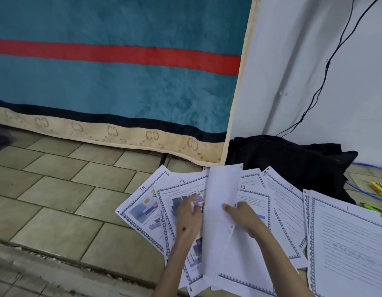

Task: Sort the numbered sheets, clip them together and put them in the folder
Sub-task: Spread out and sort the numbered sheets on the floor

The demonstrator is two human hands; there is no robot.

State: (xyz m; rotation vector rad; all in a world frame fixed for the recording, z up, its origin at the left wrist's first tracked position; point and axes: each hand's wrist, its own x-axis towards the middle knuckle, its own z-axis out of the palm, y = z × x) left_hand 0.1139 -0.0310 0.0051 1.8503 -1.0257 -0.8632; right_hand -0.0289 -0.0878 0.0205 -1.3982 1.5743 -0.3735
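**Q:** Tiled floor (57, 189), teal blanket with a red stripe (113, 82) hung behind, pale wall at right — where do the task's things lie?

**A:** White printed sheets with patterned borders (293, 215) are fanned across the floor. Handwritten numbers show at their top edges: 14 at the far left, then 13, 12 and 11, with a lined page marked 1 (352, 243) nearest at right. No clip or folder can be made out; a black fabric bundle (293, 159) and a dark cable (322, 82) sit beyond the fan.

**Q:** And the hands?

**A:** Left hand (189, 219) lies flat on sheet 13 (181, 198), its fingers spread and gripping nothing. Right hand (243, 217) pinches one blank-backed white sheet (222, 221), lifted and curling over the fan, its thumb on the paper's face.

**Q:** Which step is in hand?

**A:** Sorting, by all appearances — the raised sheet's number is not visible, so its place cannot be told.

**Q:** What does the next move call for?

**A:** Probably reading that number, then seating the sheet in its place while the left hand pins the neighbours so that the fan does not slide.
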